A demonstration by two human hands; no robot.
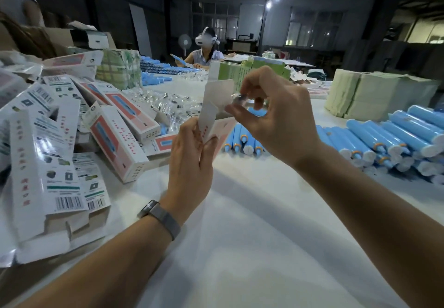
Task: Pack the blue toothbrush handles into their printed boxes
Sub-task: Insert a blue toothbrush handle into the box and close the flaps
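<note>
My left hand (192, 163) grips a printed box (216, 113) upright above the table, its top flap standing open. My right hand (271, 115) is at the box's open top and pinches a small clear-wrapped part (237, 98) between thumb and fingers. Blue toothbrush handles (242, 139) lie in a row just behind the box. Many more blue handles (396, 139) are stacked on the right.
A heap of printed boxes (60, 144) covers the table's left side. Small clear packets (168, 105) lie behind them. Stacks of pale flat cartons (374, 93) stand at the right rear. Another person (204, 52) sits across the white table (240, 247).
</note>
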